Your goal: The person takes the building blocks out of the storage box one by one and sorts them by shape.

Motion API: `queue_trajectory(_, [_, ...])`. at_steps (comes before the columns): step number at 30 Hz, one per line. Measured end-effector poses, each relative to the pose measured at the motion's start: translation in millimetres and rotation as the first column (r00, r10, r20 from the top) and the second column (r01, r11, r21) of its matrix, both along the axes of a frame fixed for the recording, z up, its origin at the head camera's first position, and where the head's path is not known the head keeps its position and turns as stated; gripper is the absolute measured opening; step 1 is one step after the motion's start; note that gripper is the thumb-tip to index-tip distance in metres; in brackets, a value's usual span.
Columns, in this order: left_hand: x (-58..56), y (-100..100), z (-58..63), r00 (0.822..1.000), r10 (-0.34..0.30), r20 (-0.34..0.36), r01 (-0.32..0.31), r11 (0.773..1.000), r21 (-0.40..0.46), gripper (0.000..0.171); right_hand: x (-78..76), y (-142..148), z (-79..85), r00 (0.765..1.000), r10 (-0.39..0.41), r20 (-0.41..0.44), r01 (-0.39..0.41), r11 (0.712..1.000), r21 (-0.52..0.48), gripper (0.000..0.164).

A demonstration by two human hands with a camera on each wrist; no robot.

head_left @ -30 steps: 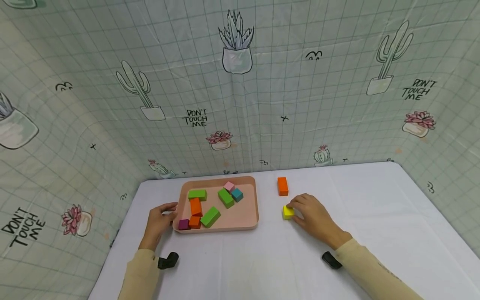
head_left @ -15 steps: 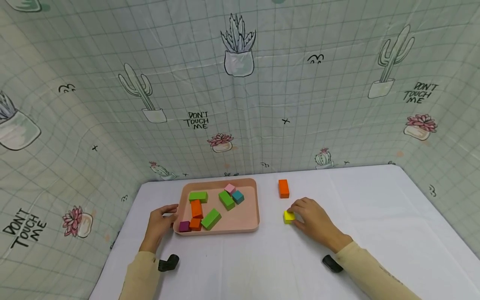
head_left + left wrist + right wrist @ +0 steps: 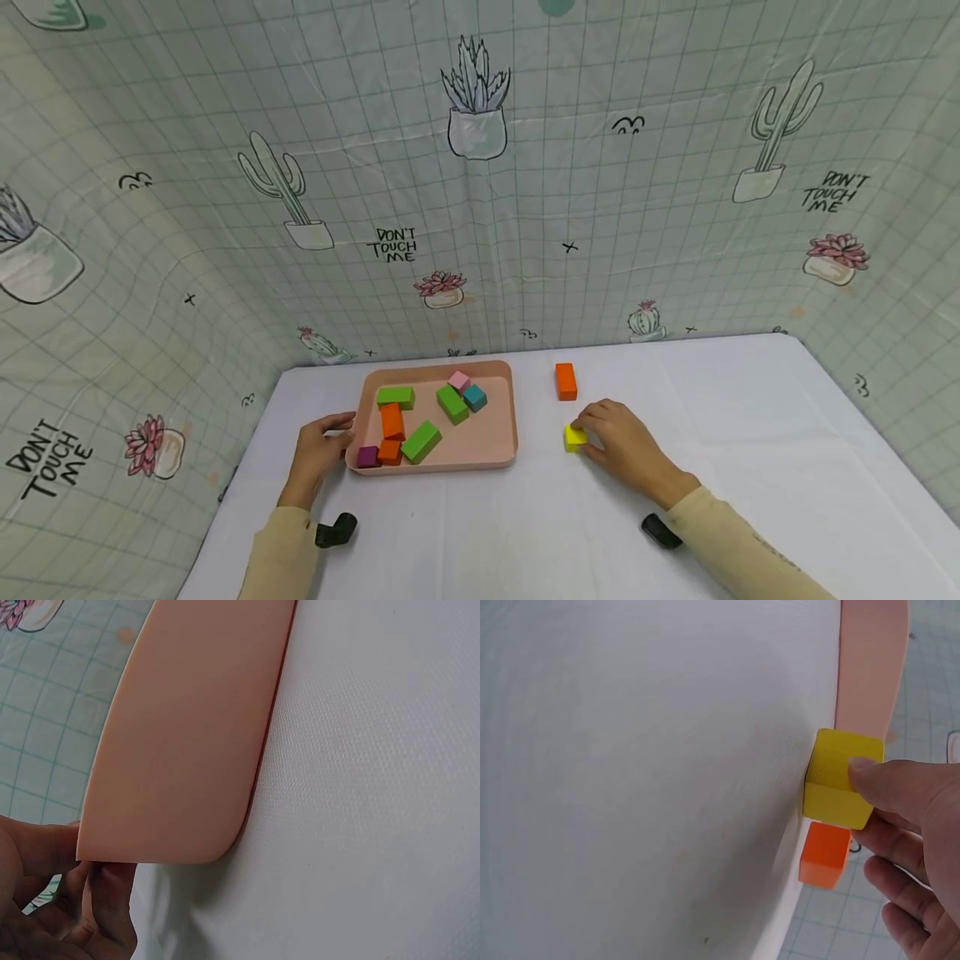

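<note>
A yellow block (image 3: 574, 438) stands on the white table to the right of a pink tray (image 3: 480, 450). My right hand (image 3: 626, 443) pinches it, with the thumb on the near face in the right wrist view, where the block (image 3: 836, 769) shows large. Over at the tray's left end, my left hand (image 3: 317, 454) holds the rim between thumb and fingers; the left wrist view shows those fingers (image 3: 112, 889) against the tray's end wall (image 3: 172, 765). Behind the yellow block lies an orange block (image 3: 566, 382), apart from both hands.
Inside the tray are several blocks: green (image 3: 422, 442), orange (image 3: 392, 422), purple (image 3: 368, 457), pink (image 3: 459, 381) and blue (image 3: 475, 397). A patterned cloth (image 3: 525, 208) rises behind the table and on both sides. Black wrist devices (image 3: 337, 530) sit near each sleeve.
The view shifts slightly, moving everything a little down the picture. Both hands keep their places, the right on the yellow block and the left at the tray. No block has visibly moved.
</note>
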State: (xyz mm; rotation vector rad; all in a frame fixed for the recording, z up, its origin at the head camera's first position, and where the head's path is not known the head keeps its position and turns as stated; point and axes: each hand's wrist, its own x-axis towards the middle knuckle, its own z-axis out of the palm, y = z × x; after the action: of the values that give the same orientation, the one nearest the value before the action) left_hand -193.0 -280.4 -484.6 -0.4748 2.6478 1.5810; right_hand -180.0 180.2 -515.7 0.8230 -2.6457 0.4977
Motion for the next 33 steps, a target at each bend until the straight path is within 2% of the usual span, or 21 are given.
queue_trajectory(6, [0.1,0,1.0,1.000,-0.007,0.026,0.007,1.000,0.011,0.038,0.3,0,0.9,1.000,-0.011,0.017,0.010,1.000,0.010,0.034])
queue_trajectory(10, [-1.0,0,-0.8,1.000,-0.011,0.028,0.010,1.000,0.010,0.038,0.3,-2,4.3,1.000,-0.009,-0.002,0.009,1.000,0.019,0.037])
queue_trajectory(17, [0.3,1,0.1,1.000,-0.007,0.030,0.006,1.000,0.001,0.038,-3.3,-10,16.1,0.997,0.032,-0.068,-0.033,0.999,-0.011,0.040])
queue_trajectory(33, [0.9,1,0.8,1.000,-0.017,0.005,0.017,1.000,0.008,0.037,-17.6,-32,35.6,0.989,0.098,-0.108,-0.100,0.995,-0.018,0.038])
